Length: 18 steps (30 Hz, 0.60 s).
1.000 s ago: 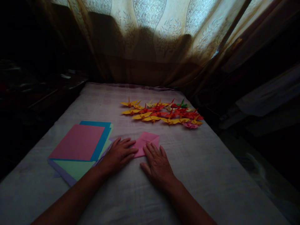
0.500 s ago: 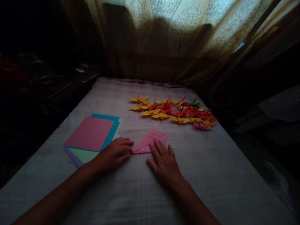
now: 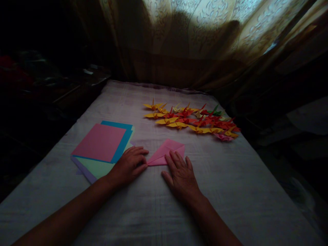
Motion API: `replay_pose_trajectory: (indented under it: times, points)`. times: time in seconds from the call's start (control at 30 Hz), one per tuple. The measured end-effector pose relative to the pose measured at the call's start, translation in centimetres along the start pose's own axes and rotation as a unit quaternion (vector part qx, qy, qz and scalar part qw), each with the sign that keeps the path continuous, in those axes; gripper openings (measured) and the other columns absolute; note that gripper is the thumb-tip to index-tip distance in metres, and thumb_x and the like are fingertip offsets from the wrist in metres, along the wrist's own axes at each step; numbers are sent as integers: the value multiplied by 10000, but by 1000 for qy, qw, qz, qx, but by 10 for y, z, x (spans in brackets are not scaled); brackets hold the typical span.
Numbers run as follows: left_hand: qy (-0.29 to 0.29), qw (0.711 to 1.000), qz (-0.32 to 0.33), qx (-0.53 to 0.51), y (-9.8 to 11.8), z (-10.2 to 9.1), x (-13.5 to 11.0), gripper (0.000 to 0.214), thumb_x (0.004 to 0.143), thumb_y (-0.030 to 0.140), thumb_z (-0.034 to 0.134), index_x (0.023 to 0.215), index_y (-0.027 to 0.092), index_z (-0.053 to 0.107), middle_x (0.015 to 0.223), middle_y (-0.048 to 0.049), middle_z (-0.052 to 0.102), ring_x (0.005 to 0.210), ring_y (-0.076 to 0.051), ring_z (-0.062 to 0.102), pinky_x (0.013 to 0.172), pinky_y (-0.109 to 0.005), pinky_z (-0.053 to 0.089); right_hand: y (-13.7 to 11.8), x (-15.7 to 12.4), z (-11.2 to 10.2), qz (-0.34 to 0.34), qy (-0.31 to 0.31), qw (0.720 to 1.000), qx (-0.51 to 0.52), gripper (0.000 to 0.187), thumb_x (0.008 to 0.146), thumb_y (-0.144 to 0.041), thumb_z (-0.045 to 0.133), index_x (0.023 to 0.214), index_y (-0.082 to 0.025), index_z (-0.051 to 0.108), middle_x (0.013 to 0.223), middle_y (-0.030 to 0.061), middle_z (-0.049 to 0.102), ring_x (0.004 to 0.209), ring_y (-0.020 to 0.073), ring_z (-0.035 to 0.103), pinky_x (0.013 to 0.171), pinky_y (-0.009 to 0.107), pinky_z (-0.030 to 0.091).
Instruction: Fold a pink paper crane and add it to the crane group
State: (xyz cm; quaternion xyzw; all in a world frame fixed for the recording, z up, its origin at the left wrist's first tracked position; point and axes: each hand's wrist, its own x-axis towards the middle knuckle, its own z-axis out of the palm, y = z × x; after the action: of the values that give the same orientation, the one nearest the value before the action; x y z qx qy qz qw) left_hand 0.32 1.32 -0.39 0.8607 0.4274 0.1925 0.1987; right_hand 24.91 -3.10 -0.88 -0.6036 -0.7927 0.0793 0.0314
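Observation:
A pink sheet of origami paper (image 3: 160,154), folded into a kite shape, lies flat on the cloth in front of me. At its narrow left tip, the thumb and forefinger of my left hand (image 3: 130,164) close on the paper, while the other fingers of that hand reach over the cloth. My right hand (image 3: 180,174) rests flat with its fingers spread, the fingertips pressing on the lower right part of the folded paper. Its thumb lies on the cloth just below the paper's lower edge.
Loose square sheets, with a pink sheet (image 3: 99,141) on top of blue, pale green and lilac ones, lie to the left. Several folded paper cranes (image 3: 179,125) in yellow, red, green and pink stand at the back right. A pale checked cloth (image 3: 153,212) covers the table; a curtain (image 3: 174,41) hangs beyond.
The view has shifted slightly. Both hands stay at the pink folded paper in nearly the same places, my left thumb and forefinger still at its narrow tip.

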Motion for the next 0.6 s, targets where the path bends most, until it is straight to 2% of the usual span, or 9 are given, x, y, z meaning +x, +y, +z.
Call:
replay_pose_trajectory:
  times: [0.2,0.6]
  points:
    - [-3,1000,4,-2,2,-1,1,129,891,266,562,803,207,636,1274,-71,634,1280,-270,496,1095,-515,360,0,0,0,-1,10,1000,-2,582,968,-534,395,1475,-248,409,1574,86,300,1452,292,270,1165,566,161]
    - [30,999,-19,14,7,0,-2,129,861,220,516,741,199,557,1244,-107,613,1225,-274,522,1057,-491,420,0,0,-1,4,5,1000,2,594,966,-547,380,1474,-242,409,1580,80,283,1456,281,261,1168,562,150]
